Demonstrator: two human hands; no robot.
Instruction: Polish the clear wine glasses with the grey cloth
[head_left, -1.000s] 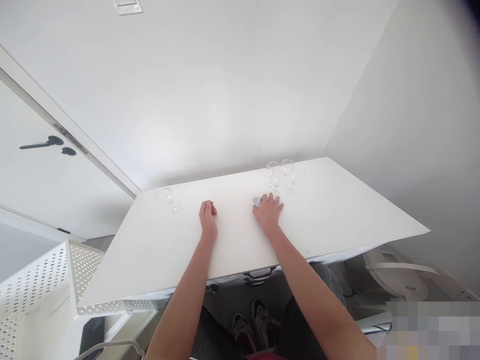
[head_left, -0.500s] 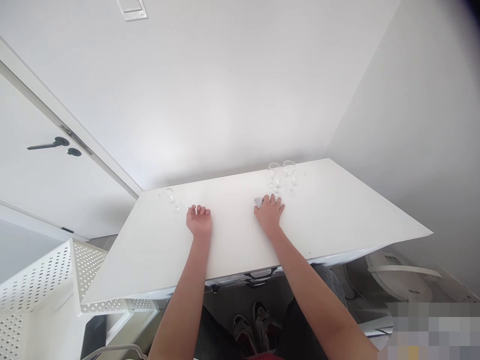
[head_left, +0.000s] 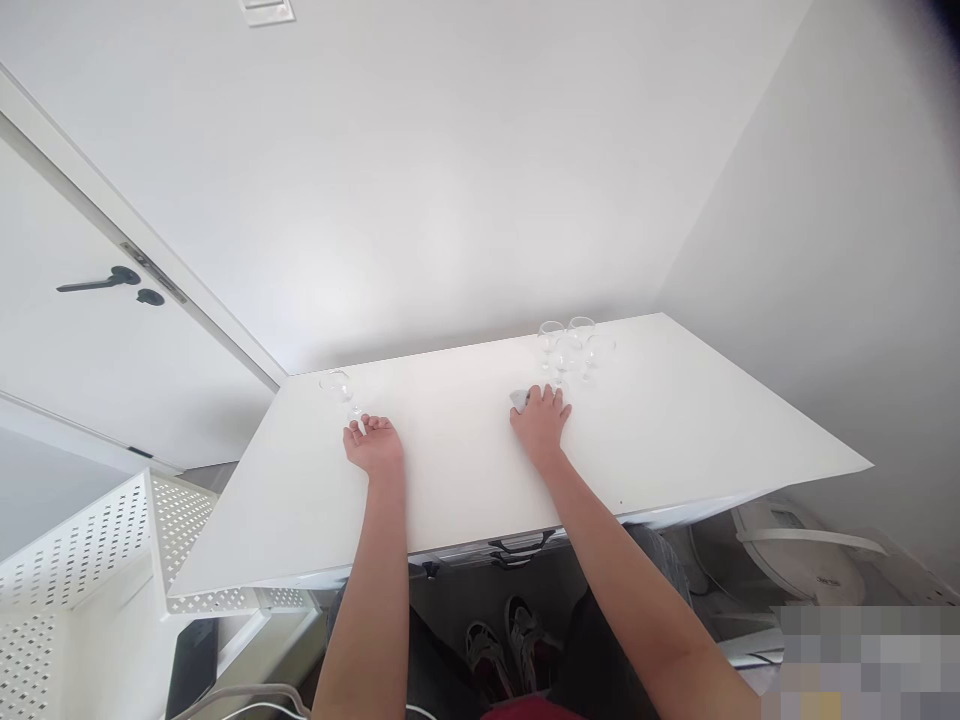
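My left hand (head_left: 373, 445) is palm up, its fingers apart and slightly bent, just by the foot of a clear stemmed glass (head_left: 337, 387) at the table's left. Whether the fingertips touch that foot I cannot tell. My right hand (head_left: 541, 420) lies palm down on the white table (head_left: 457, 450), over a small grey-white thing (head_left: 518, 399) that sticks out between thumb and forefinger; a dark bit shows on it, and the rest is hidden. Just beyond those fingers stands a cluster of several clear stemmed glasses (head_left: 568, 352).
A white wall rises behind the table, with a door and dark handle (head_left: 97, 282) at left. White perforated shelving (head_left: 82, 540) stands low left. Dark drawer handles (head_left: 523, 546) are under the front edge. A white lidded appliance (head_left: 799, 555) is at lower right.
My left hand has moved left, up to the foot of the single glass, and its fingers have spread. My right hand stays over the grey-white thing. The view has shifted slightly.
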